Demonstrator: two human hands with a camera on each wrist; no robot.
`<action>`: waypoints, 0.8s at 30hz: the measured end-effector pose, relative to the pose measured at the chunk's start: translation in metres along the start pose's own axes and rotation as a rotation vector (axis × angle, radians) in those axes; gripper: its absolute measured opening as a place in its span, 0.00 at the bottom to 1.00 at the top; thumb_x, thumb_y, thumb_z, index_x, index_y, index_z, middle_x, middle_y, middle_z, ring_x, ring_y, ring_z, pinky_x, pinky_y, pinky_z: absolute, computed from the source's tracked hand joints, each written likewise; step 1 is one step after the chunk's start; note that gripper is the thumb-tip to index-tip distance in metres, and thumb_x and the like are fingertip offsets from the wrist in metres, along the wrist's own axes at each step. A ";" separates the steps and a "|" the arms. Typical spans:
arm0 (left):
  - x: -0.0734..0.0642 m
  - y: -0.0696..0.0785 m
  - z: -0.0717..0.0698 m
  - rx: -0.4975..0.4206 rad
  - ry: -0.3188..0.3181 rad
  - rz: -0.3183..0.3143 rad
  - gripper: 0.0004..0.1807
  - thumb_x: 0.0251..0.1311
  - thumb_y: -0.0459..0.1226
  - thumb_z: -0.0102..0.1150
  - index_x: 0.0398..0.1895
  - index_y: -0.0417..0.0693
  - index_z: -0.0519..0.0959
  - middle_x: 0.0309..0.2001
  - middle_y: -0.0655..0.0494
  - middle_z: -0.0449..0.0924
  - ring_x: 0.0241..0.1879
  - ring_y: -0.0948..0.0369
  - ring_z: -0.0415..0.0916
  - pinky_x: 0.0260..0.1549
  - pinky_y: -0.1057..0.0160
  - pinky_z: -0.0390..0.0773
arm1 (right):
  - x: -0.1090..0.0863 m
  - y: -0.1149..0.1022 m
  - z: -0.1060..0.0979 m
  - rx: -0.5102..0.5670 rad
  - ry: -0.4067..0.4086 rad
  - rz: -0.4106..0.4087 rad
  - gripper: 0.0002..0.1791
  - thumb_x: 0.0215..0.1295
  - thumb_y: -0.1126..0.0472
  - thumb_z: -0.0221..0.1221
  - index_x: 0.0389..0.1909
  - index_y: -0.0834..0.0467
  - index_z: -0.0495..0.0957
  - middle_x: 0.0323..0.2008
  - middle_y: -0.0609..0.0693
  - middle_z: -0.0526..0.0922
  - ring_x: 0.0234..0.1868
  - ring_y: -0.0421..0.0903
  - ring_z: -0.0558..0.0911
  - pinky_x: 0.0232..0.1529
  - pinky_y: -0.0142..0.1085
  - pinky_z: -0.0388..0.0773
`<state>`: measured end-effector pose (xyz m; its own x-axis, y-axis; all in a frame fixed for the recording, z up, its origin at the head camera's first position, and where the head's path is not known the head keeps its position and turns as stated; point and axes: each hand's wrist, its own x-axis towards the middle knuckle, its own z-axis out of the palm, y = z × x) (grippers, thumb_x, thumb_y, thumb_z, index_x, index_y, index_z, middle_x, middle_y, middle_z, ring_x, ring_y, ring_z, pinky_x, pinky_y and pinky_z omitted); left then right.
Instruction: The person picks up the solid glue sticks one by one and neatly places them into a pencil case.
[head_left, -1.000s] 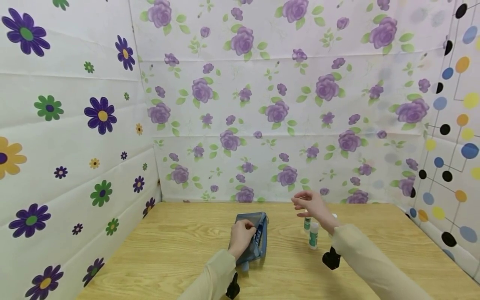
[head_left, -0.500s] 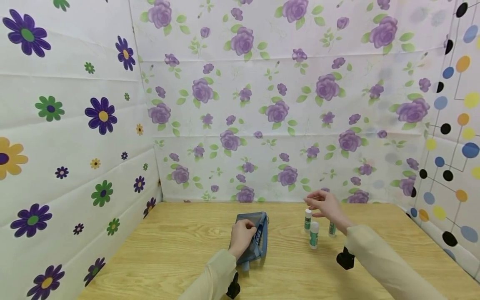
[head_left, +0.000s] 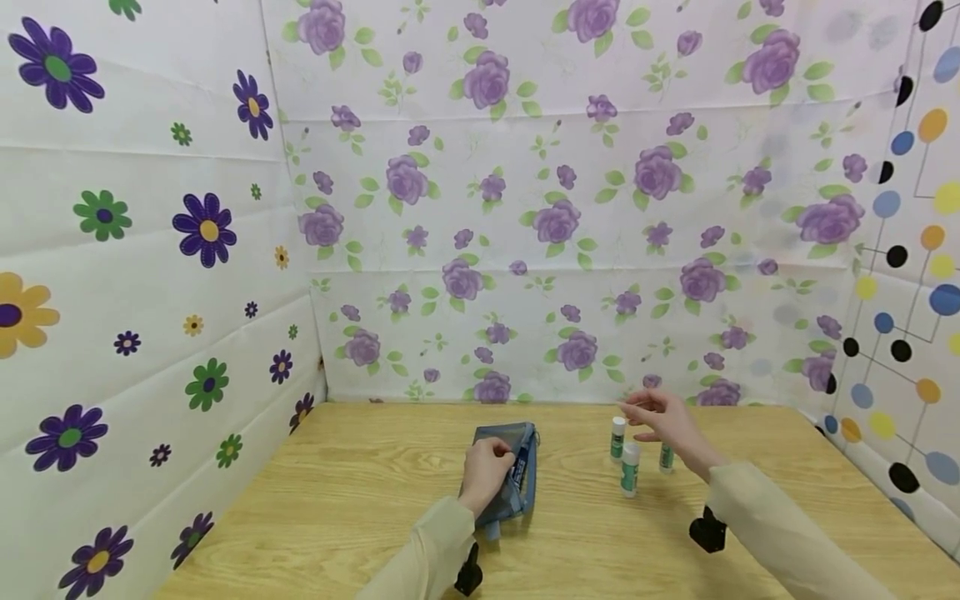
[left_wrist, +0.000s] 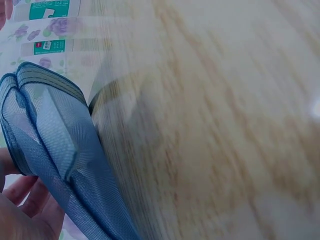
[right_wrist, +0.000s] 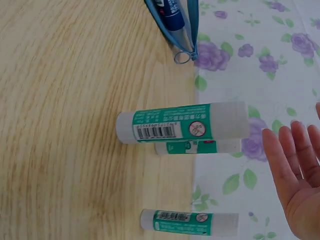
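Observation:
My left hand grips the rim of a blue mesh zip pouch, which sits open on the table. A dark blue tube with white lettering shows inside its mouth. In the left wrist view, fingers curl behind the mesh pouch. To the right, three white-and-green glue sticks stand upright: a front one, a back one and a right one. Over them hovers my right hand, fingers loosely extended and holding nothing. Its palm appears beside the glue sticks' caps in the right wrist view.
The wooden table reaches back to a wall of purple-flowered cloth. A cloth with daisies hangs on the left, one with dots on the right. A metal ring hangs at the pouch's zip end.
My right hand has moved right and slightly down, bringing the back and right glue sticks into clearer view. My left hand and the pouch have stayed in place.

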<state>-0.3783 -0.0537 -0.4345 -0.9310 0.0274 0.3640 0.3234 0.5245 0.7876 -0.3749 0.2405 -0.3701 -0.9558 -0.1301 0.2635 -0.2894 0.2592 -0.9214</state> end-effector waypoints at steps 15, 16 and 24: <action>-0.001 -0.001 -0.001 -0.018 -0.008 -0.008 0.03 0.54 0.28 0.56 0.30 0.36 0.79 0.24 0.57 0.73 0.23 0.62 0.70 0.22 0.61 0.71 | -0.009 0.031 -0.009 -0.035 -0.159 -0.058 0.25 0.62 0.54 0.57 0.55 0.66 0.67 0.47 0.61 0.73 0.47 0.59 0.73 0.42 0.43 0.73; -0.001 -0.001 -0.001 -0.018 -0.008 -0.007 0.03 0.54 0.28 0.56 0.30 0.36 0.79 0.24 0.57 0.73 0.23 0.62 0.70 0.22 0.61 0.71 | -0.010 0.032 -0.009 -0.032 -0.162 -0.058 0.26 0.61 0.55 0.57 0.55 0.66 0.67 0.46 0.61 0.73 0.46 0.58 0.73 0.42 0.43 0.73; -0.001 -0.001 -0.002 -0.016 -0.001 0.003 0.03 0.55 0.28 0.56 0.30 0.36 0.79 0.25 0.57 0.73 0.23 0.61 0.70 0.23 0.61 0.71 | -0.013 0.038 -0.010 -0.068 -0.182 -0.054 0.26 0.61 0.55 0.58 0.55 0.66 0.67 0.46 0.59 0.73 0.44 0.54 0.73 0.42 0.46 0.72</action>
<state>-0.3776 -0.0557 -0.4348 -0.9304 0.0298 0.3655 0.3284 0.5109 0.7944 -0.3741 0.2621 -0.4060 -0.9154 -0.3152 0.2505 -0.3489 0.3105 -0.8842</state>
